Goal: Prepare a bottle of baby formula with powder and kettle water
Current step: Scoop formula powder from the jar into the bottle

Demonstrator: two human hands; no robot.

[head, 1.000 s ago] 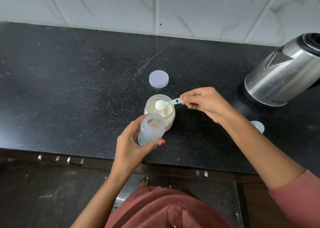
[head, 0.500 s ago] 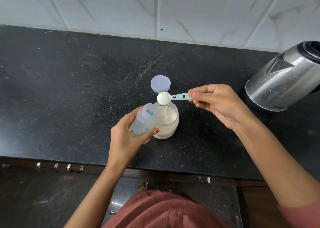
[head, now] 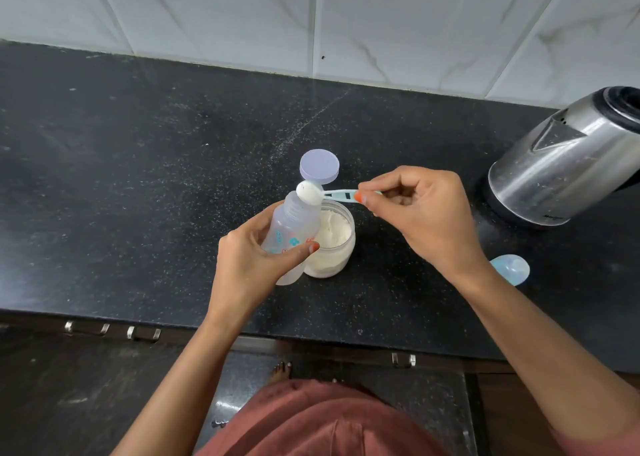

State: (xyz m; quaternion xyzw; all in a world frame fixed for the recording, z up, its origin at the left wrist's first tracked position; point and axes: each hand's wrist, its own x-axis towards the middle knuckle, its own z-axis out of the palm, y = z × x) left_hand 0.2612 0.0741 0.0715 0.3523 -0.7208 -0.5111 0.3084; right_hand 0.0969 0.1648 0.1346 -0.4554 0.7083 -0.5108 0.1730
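Note:
My left hand (head: 251, 265) grips a clear baby bottle (head: 292, 229) with coloured print, tilted so its open mouth points up and away. My right hand (head: 422, 213) pinches the handle of a light blue scoop (head: 308, 192), whose bowl, heaped with white powder, rests at the bottle's mouth. Just right of the bottle stands an open clear jar of formula powder (head: 334, 244) on the black counter (head: 138, 178). A steel kettle (head: 571, 158) stands at the far right.
The jar's lilac lid (head: 319, 166) lies flat behind the jar. A pale blue bottle cap (head: 512, 268) lies right of my right forearm. Tiled wall runs along the back; the counter's front edge has drawers with metal handles below.
My right hand lifted the loaded scoop out of the jar and carried it left to the bottle's mouth. My left hand raised and tilted the bottle toward it.

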